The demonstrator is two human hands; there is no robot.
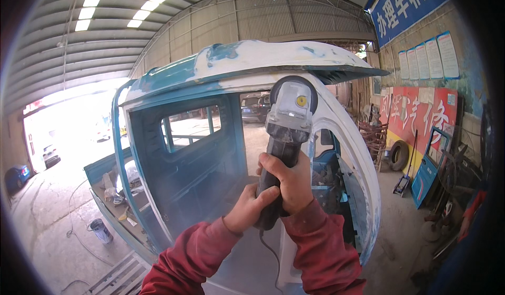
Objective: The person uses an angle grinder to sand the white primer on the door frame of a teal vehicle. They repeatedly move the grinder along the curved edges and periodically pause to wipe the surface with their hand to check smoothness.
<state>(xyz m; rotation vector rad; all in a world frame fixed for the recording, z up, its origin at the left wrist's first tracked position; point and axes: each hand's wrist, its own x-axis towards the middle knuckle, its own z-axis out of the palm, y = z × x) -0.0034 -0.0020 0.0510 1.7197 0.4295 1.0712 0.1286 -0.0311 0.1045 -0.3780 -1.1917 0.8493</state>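
1. A ribbed metal roof (47, 47) curves over the scene, with bright light strips on the left.
2. Below it stands a vehicle cab (192, 137), its frame partly teal-blue and partly patchy white; its roof, near the middle, is mostly white on the right.
3. A dark car (255, 108) is far off, seen through the cab's opening.
4. A red board (400, 117) leans by the wall at right.
5. A loose blue door (428, 163) is propped upright nearer than the board.
6. A black tyre (399, 155) stands just left of that door.
7. A bucket (102, 232) sits on the floor at left.
8. The angle grinder (282, 148) is held near, in front of the cab, head up; whether its disc touches the white frame cannot be told.
9. The right hand (295, 182) has its grip closed round the upper part of the grinder's dark body, thumb across it.
10. The left hand (247, 205) has its grip wrapped round the handle, lower and to the left.
11. A thin cord (272, 253) hangs from the handle's end.
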